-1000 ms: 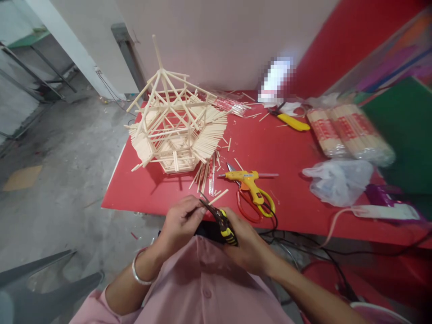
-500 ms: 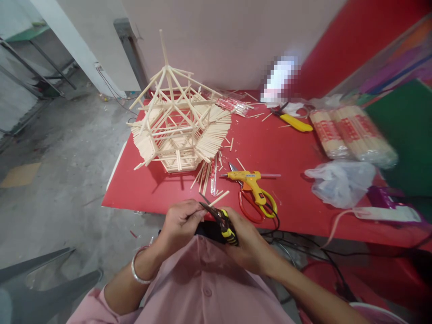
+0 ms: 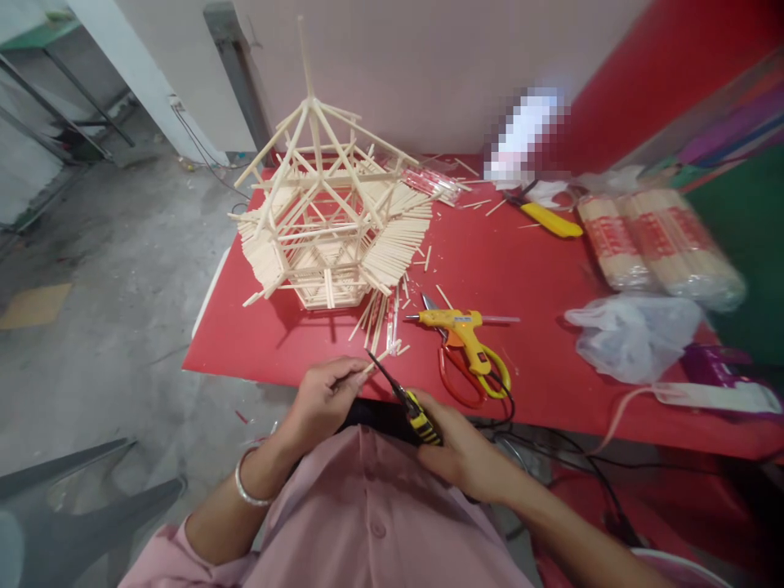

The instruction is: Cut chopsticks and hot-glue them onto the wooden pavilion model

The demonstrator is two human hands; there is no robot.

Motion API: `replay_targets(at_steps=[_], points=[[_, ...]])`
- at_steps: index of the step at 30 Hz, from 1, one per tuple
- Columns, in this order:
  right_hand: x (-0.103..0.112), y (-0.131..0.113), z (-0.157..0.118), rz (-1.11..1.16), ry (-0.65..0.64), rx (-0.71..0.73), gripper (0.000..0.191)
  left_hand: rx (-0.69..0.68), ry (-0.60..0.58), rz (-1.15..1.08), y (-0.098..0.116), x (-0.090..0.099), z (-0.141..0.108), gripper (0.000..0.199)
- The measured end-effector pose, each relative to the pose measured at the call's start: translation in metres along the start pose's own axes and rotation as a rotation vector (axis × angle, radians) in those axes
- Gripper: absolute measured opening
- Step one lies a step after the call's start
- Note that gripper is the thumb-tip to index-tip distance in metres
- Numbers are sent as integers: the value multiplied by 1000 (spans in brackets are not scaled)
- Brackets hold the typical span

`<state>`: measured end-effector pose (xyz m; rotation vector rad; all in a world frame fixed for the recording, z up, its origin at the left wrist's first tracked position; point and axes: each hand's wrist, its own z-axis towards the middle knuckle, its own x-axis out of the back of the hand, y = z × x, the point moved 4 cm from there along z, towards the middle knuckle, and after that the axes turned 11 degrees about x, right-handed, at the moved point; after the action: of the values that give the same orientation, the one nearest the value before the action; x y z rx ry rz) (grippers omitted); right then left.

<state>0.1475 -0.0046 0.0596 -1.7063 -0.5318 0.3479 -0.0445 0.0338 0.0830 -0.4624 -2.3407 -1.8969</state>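
Observation:
My left hand (image 3: 331,396) pinches a short wooden stick (image 3: 376,362) near the table's front edge. Yellow-and-black cutters (image 3: 421,420) are in the grip of my right hand (image 3: 456,445), their dark jaws right beside the stick. Behind my hands stands a lattice model of pale sticks (image 3: 324,220) with a pointed roof frame and fan-like sides. Loose sticks (image 3: 371,318) lie in front of the model. To the right of them, a yellow glue gun (image 3: 459,327) rests over red-and-yellow-handled scissors (image 3: 456,376).
The red table (image 3: 520,286) also bears a yellow-handled tool (image 3: 551,219), wrapped stick bundles (image 3: 665,241), a crumpled plastic bag (image 3: 634,335) and a purple item (image 3: 714,367). Black cables (image 3: 588,457) hang below the front edge. A grey chair (image 3: 91,498) is at the lower left.
The stick beyond the cutter jaws now looks shorter, and a small piece lies on the table near them. The cutters have shifted slightly right. The view has moved slightly.

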Motion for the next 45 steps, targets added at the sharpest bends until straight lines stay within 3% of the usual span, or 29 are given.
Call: replay_targets(at_steps=[5,8,11,15,17,19,22,25,29,32,35,37,38,42,45], points=[[-13,29,-8,625,-157,-354,62,-52,-61,-35,-11,-2,9,20],[-17,36,-3,759,-186,-442,58,62,-90,-142,-24,-5,16,22],[-13,32,5,570,-152,-430,53,170,-92,-238,-33,-7,21,30],[0,15,10,-164,19,-174,40,222,-85,-229,-42,-7,23,30],[4,8,8,-445,103,-114,38,205,-30,-158,-48,-4,26,28],[6,7,6,-480,132,-124,36,121,98,-5,-52,3,31,25],[3,18,7,-68,87,-228,38,-40,271,310,-53,6,43,24],[-2,31,12,485,34,-369,50,-109,306,503,-50,0,57,26],[-4,31,16,839,-98,-405,54,-138,302,404,-38,-4,66,37],[-5,26,12,1018,-268,-423,57,-33,135,-4,-37,-7,64,42],[-9,23,10,1175,-433,-434,59,96,-193,-436,-37,-17,57,53],[-12,24,9,1227,-508,-439,60,161,-318,-555,-37,-22,53,50],[-14,25,8,1233,-528,-440,60,188,-317,-565,-38,-22,52,45],[-10,28,3,1119,-443,-383,67,236,-88,-505,-45,-14,53,28],[5,28,-4,635,-252,-316,67,227,149,-450,-51,-2,51,22]])
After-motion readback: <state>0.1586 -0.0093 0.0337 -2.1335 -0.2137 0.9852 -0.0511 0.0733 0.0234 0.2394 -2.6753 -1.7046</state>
